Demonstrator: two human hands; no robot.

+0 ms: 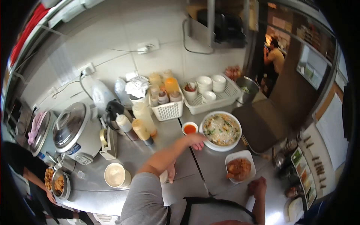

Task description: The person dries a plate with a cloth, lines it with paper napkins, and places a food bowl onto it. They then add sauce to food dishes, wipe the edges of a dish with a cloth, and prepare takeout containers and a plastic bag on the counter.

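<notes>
My left hand [195, 141] reaches over the steel counter with its fingers stretched out, beside a large white bowl [220, 131] of rice-like food with green bits. Just above that hand stands a small white dish of red-orange sauce [190, 128]. Whether the fingers touch either rim is hard to tell. Near the counter's front my right hand [257, 187] is curled closed, with nothing visible in it. A square white bowl of fried pieces [239, 167] sits just beyond it. Under my left forearm shows a hand-like shape [171, 173] whose owner I cannot tell.
Squeeze bottles [140, 129], a white basket of bottles [167, 111] and a tray of small bowls [213, 99] stand behind. To the left are a rice cooker [73, 129], a cream tub [117, 175] and a co-worker's arm [35, 180]. A dark board [262, 125] lies right.
</notes>
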